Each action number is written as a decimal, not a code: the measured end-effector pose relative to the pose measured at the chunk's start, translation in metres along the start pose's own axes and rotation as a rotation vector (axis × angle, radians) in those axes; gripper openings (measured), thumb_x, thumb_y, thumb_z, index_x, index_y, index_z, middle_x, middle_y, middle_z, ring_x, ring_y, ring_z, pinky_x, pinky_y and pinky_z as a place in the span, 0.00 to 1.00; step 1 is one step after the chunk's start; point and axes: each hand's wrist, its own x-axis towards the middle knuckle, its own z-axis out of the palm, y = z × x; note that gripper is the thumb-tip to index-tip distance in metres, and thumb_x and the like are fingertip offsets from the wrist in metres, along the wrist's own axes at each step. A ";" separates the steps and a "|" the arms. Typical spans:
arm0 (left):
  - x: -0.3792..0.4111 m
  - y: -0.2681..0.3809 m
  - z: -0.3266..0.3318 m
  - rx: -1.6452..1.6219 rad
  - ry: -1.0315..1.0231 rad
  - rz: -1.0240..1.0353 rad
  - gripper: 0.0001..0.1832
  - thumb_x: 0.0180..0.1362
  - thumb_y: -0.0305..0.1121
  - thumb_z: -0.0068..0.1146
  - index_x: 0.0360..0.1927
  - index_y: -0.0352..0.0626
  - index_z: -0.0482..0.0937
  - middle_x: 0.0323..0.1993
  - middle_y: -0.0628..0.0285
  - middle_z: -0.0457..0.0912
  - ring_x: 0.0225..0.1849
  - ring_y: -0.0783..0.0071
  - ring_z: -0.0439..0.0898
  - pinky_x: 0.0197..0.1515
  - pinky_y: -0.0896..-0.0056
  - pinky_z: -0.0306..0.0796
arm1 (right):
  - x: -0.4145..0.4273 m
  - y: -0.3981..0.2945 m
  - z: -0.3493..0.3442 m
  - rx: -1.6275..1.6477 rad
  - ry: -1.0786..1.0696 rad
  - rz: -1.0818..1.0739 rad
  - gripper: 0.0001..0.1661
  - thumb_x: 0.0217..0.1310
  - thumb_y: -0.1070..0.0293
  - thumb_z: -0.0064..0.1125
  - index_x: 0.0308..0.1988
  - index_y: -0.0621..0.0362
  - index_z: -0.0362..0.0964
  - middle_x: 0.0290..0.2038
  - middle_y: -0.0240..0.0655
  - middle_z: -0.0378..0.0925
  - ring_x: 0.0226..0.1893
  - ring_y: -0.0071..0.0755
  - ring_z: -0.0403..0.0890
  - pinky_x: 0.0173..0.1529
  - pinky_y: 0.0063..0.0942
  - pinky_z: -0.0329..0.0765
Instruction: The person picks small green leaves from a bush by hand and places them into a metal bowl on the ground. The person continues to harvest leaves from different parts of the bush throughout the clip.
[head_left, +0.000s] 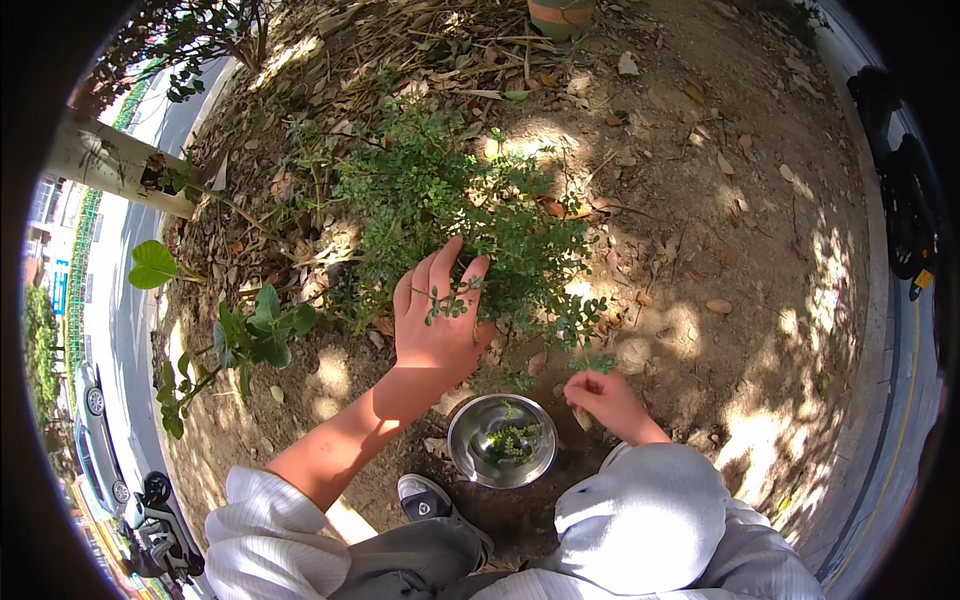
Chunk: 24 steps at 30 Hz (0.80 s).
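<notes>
A low shrub (442, 187) with small green leaves grows from the bare soil before me. My left hand (439, 322) reaches into its near side, fingers stretched out and a little apart. A leafy twig (448, 306) crosses the back of that hand, and the thumb is partly hidden by the foliage. At the shrub's lower right, my right hand (604, 401) has its fingers curled together at a small leafy sprig (596, 364). Between my forearms, a round stainless steel bowl (459, 442) rests on the ground with several cut green sprigs (517, 439) inside.
A broad-leaved plant (262, 330) leans in on the left, below a pale tree trunk (112, 165). A pot (561, 16) stands at the far edge. Dry leaves (480, 60) litter the soil. My shoe (424, 499) is beside the bowl. Roads flank both sides, with a parked car (97, 442) left.
</notes>
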 end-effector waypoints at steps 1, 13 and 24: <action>0.002 -0.001 -0.001 0.003 -0.006 0.003 0.45 0.36 0.34 0.65 0.63 0.49 0.61 0.65 0.50 0.59 0.61 0.45 0.62 0.58 0.44 0.57 | 0.002 0.030 0.011 -0.058 -0.164 -0.002 0.10 0.63 0.65 0.56 0.38 0.60 0.77 0.28 0.28 0.77 0.29 0.21 0.75 0.36 0.22 0.72; -0.004 -0.004 -0.007 -0.004 -0.017 0.043 0.41 0.43 0.39 0.67 0.63 0.46 0.63 0.66 0.46 0.56 0.64 0.47 0.61 0.64 0.49 0.57 | 0.027 0.016 0.042 -0.536 -0.409 -0.012 0.09 0.57 0.69 0.55 0.36 0.62 0.76 0.28 0.38 0.82 0.28 0.32 0.82 0.35 0.29 0.77; -0.008 0.002 -0.002 0.065 0.033 0.081 0.41 0.45 0.38 0.63 0.64 0.36 0.63 0.63 0.42 0.60 0.64 0.48 0.60 0.67 0.54 0.54 | 0.023 -0.221 -0.052 -1.525 -0.030 0.232 0.18 0.59 0.54 0.54 0.40 0.59 0.75 0.36 0.43 0.81 0.39 0.47 0.79 0.46 0.39 0.75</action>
